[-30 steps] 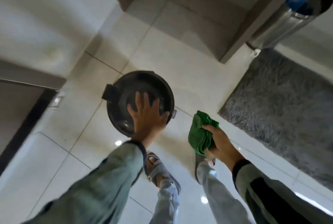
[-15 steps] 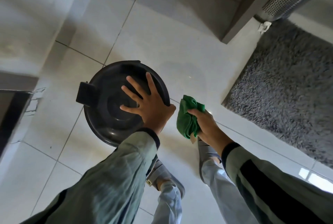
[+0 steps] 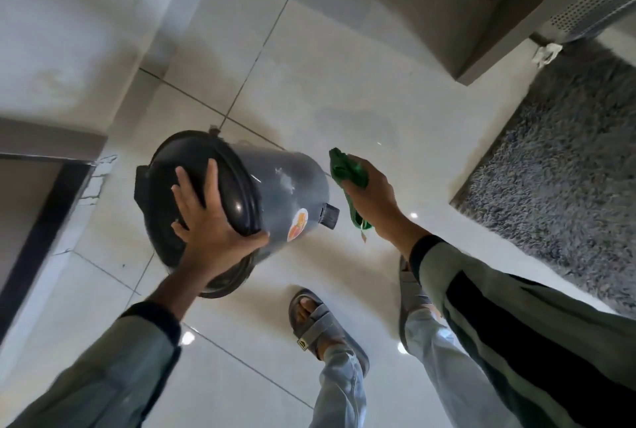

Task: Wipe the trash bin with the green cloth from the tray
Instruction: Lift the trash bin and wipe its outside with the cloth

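Note:
A small dark grey trash bin [image 3: 285, 193] with a black lid is tilted over the white tiled floor, its side with a round orange sticker facing me. My left hand [image 3: 210, 217] grips the lid's rim, fingers spread over the top and thumb under the edge. Its foot pedal [image 3: 329, 215] sticks out on the right. My right hand [image 3: 373, 197] is closed on the bunched green cloth [image 3: 347, 174], just right of the bin's body; I cannot tell whether the cloth touches it.
A shaggy grey rug [image 3: 557, 166] lies to the right. A perforated metal bin [image 3: 592, 0] stands at the upper right beside a grey wall base [image 3: 488, 31]. My sandalled feet [image 3: 320, 324] are below the bin. A dark door frame [image 3: 44, 221] runs along the left.
The bin has gone from upright, seen from above, to tilted on its side under my left hand. My right hand with the cloth has moved up beside the bin's body.

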